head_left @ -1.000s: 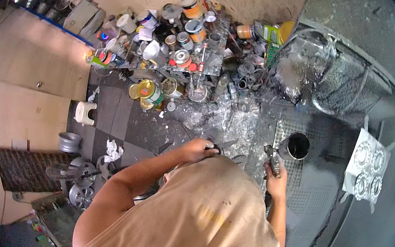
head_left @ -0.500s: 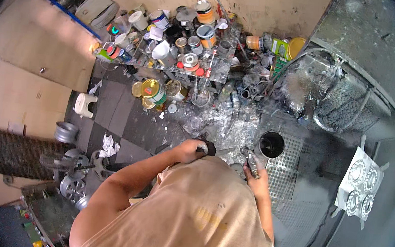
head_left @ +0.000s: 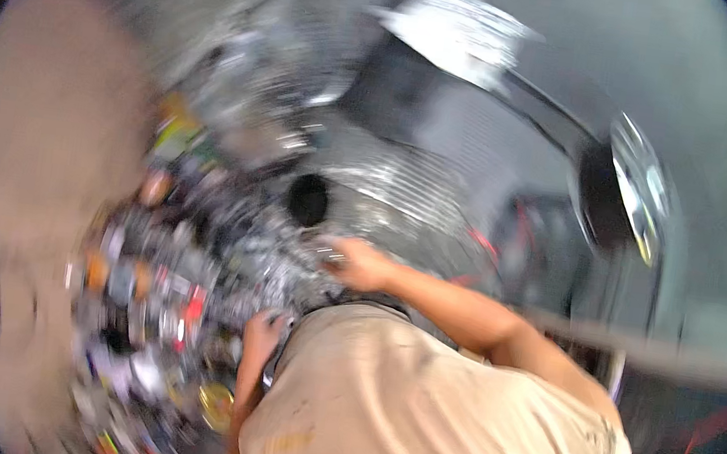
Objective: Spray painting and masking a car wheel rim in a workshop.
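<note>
Grey metal tool: in the right hand, near the middle of the scene; outline smeared by motion blur, exact form not readable.
Beige shirt: nearest item, covering the near middle and the near right.
Left hand: just left of the shirt, fingers partly bent; cannot tell how far open they are or whether they have hold of anything.
Gold-coloured tin: near left, beside the left forearm.
Right hand: beyond the shirt, forearm entering from the right; fingers curled closed around the tool, firmness of grip not readable.
Dark bucket: just beyond the right hand and slightly left, round black mouth showing.
Cans and tubs: crowded along the left; white, orange and red patches, streaked.
Textured grey floor: beyond the right hand, past the bucket.
Wheel: right, bright metal, well apart from both hands.
Beige wall: left edge.
White panel: far middle, surface detail blurred.
</note>
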### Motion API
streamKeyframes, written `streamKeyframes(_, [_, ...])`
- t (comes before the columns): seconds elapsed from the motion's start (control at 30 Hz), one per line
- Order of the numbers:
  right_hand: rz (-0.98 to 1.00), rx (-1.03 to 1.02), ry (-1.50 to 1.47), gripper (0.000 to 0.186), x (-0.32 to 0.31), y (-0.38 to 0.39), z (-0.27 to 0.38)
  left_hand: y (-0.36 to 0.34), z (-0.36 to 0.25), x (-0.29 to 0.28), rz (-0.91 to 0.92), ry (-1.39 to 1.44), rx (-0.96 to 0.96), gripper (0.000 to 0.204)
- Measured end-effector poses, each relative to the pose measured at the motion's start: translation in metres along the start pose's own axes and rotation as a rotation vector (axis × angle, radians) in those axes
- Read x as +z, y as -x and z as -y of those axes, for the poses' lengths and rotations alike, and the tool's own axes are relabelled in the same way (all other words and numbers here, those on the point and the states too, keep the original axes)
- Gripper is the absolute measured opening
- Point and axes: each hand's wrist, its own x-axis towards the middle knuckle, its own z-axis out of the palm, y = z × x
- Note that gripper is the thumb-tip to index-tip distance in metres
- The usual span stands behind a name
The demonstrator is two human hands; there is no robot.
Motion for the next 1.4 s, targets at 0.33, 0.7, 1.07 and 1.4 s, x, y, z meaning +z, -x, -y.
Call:
streamKeyframes(0.33, [-0.490, 0.073, -0.117, 0.047, 0.039, 0.046, 0.045, -0.071, 0.030, -0.037, 0.512, -0.228, 0.065, 0.025])
streamKeyframes(0.7, [-1.666, 0.117, -0.923, 0.055, -0.034, 0.144, 0.012, -0.078, -0.146, 0.095, 0.870, 0.078, 0.565, 0.035])
streamKeyframes(1.07, [-1.710, 0.555, -1.165, 0.046, 0.062, 0.314, -0.104, 0.039, -0.128, 0.164, 0.964, 0.119, 0.276, 0.043])
streamKeyframes(1.4, [-1.800, 0.657, -1.208, 0.054, 0.068, 0.493, -0.183, 0.120, -0.178, 0.299, 1.035, -0.098, 0.236, 0.043])
